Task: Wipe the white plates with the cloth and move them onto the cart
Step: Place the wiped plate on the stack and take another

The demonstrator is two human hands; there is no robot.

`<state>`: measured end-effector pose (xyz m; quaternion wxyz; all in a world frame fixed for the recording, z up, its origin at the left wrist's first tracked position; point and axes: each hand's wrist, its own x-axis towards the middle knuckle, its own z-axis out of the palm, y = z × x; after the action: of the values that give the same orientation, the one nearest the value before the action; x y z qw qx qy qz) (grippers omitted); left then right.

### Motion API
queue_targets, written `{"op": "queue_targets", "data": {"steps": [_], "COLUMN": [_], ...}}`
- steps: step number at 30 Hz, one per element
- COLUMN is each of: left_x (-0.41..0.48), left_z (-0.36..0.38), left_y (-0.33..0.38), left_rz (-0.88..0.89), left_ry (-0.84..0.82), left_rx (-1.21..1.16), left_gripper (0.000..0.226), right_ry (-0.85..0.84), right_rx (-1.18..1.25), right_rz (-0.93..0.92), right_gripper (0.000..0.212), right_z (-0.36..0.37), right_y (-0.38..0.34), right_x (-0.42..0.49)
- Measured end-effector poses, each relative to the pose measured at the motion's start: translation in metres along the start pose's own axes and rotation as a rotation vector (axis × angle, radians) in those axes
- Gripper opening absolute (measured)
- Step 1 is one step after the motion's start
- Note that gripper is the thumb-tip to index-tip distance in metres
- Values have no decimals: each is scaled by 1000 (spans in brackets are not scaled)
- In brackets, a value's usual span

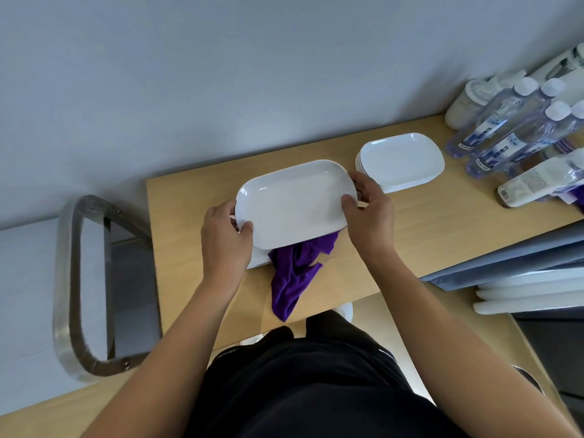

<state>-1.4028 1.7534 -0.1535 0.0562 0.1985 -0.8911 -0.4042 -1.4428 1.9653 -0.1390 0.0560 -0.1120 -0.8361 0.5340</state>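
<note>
A white oblong plate [294, 203] is held just above the wooden table [442, 235]. My left hand [226, 235] grips its left end, thumb on the rim. My right hand [369, 210] grips its right end. A purple cloth [294, 276] hangs out from under the plate's near edge and drapes toward the table's front edge. Part of another white plate [257, 259] shows beneath the held one. A stack of several white plates [401, 159] sits to the right. The metal handle of the cart [68, 279] stands to the left of the table.
Several plastic water bottles [512, 128] and white containers crowd the table's right end. A lying bottle [537, 181] is near them. White tubes [531, 295] rest on a lower shelf at right. The grey wall runs behind the table.
</note>
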Motion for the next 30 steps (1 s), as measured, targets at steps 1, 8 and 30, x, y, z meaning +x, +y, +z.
{"op": "queue_targets", "data": {"steps": [1,8,30], "left_x": [1,12,67], "left_z": [8,91,258], "left_y": [8,83,166], "left_rz": [3,-12,-46], "left_ry": [-2,-38,-129], "left_rx": [-5,-42,49], "left_gripper": [39,40,43], "right_ry": [2,3,-101], "right_rx": [-19,-168,-401], "right_rz": [4,12,-68], "right_gripper": [41,46,52], "right_z": [-7,-71,-144], "right_y": [5,49,149], "right_x": [8,89,243]}}
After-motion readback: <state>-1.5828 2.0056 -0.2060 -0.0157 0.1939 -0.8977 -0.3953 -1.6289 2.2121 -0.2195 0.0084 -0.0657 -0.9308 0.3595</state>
